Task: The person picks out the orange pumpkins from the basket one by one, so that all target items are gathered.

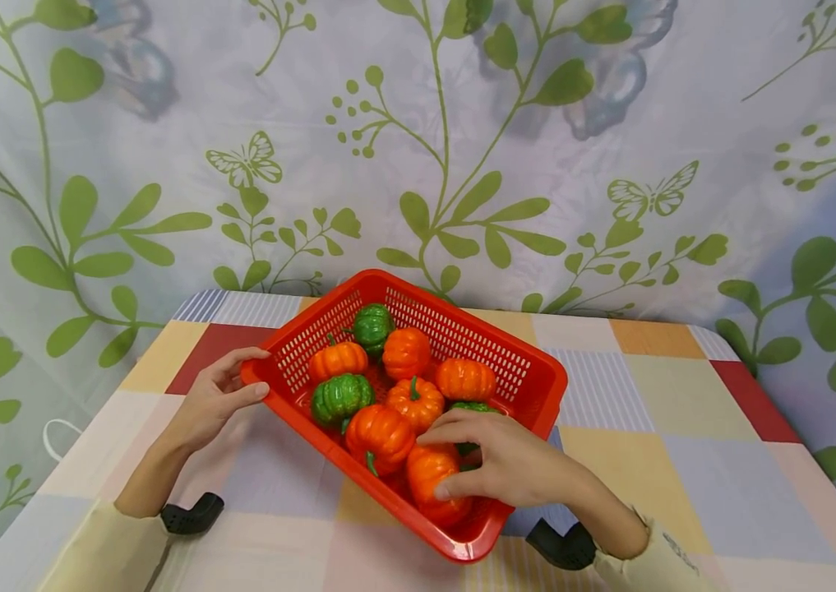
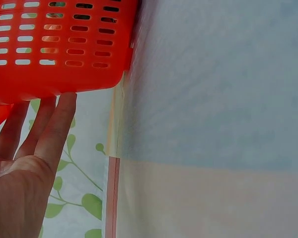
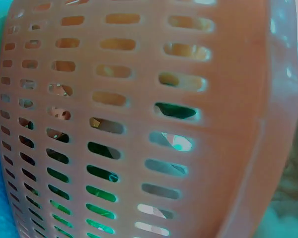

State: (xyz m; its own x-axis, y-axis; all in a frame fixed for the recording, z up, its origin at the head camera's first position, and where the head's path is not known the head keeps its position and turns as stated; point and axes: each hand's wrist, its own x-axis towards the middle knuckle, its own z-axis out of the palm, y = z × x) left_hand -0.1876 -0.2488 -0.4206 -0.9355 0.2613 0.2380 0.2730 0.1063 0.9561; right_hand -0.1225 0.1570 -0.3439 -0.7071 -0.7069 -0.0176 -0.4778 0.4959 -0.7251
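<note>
The right hand [image 1: 510,460] curls its fingers around an orange pumpkin [image 1: 432,474] in the near corner of the red basket [image 1: 362,474]; the left hand [image 1: 210,404] touches its left corner with straight fingers. An uneven pinch could drop the glossy pumpkin; a knocked rim could shift the basket.

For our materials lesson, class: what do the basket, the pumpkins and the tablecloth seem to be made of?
Basket: glossy, apparently plastic, by its moulded, slotted red walls.
Pumpkins: perhaps plastic or foam with a shiny coat, given sharp highlights.
Tablecloth: matt, probably fabric, since no glare shows, though possibly coated.
</note>
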